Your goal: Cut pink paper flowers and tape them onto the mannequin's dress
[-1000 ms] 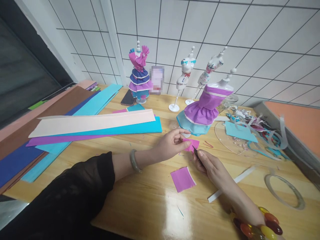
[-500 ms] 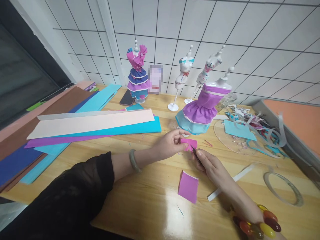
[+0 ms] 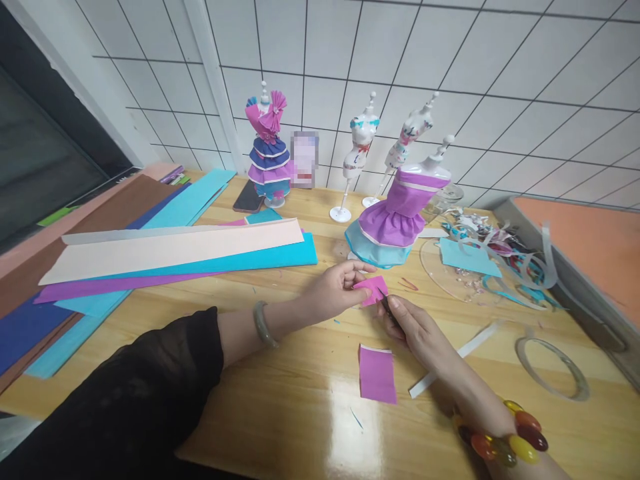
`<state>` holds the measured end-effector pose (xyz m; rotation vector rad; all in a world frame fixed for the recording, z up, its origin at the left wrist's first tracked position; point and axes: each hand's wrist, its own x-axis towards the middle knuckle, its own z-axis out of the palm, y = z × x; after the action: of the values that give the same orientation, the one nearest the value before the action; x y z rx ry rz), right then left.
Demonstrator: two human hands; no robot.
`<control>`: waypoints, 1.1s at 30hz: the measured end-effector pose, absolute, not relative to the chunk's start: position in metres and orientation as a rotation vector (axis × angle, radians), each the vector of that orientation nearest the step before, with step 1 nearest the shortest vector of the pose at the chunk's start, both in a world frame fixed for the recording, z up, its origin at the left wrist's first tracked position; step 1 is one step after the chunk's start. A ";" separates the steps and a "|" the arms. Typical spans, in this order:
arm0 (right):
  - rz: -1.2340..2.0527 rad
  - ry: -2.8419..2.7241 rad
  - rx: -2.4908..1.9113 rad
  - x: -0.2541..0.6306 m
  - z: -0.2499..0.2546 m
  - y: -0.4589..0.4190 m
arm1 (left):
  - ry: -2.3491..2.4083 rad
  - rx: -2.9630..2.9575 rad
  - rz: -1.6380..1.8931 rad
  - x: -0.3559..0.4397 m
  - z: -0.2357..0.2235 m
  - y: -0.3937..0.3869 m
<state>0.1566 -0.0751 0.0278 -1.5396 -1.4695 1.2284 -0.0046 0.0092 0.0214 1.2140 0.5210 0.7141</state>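
Observation:
Pinched in my left hand is a small pink piece of crepe paper, held by its left side with the thumb on top. My right hand closes on a slim black pointed tool; its tip meets the pink piece. The fingers cover most of this tool, so its exact kind is unclear. Below my hands a purple paper rectangle with a pale top edge lies flat. Just beyond them stands a dress form in a purple and light-blue paper dress.
Long folded crepe paper sheets spread over the left side. Behind are a tiered-dress form, two slim white forms and a phone. To the right lie ribbon scraps, a white strip and a tape ring.
The view has shifted slightly, moving most things left. The pink paper has tilted in my left fingers, and the black tool's tip remains at it.

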 end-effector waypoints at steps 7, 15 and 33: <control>1.241 -1.448 -1.532 0.156 0.029 -0.076 | 0.451 1.305 0.665 -0.005 0.015 0.008; 1.287 -1.450 -1.545 0.154 0.031 -0.076 | 0.497 1.316 0.641 -0.005 0.017 0.008; 1.298 -1.421 -1.510 0.151 0.029 -0.077 | 0.598 1.322 0.637 -0.006 0.018 0.001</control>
<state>0.1511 -0.0774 0.0294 -1.5103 -1.4215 1.2976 -0.0059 0.0012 0.0179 1.3221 0.5976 0.6370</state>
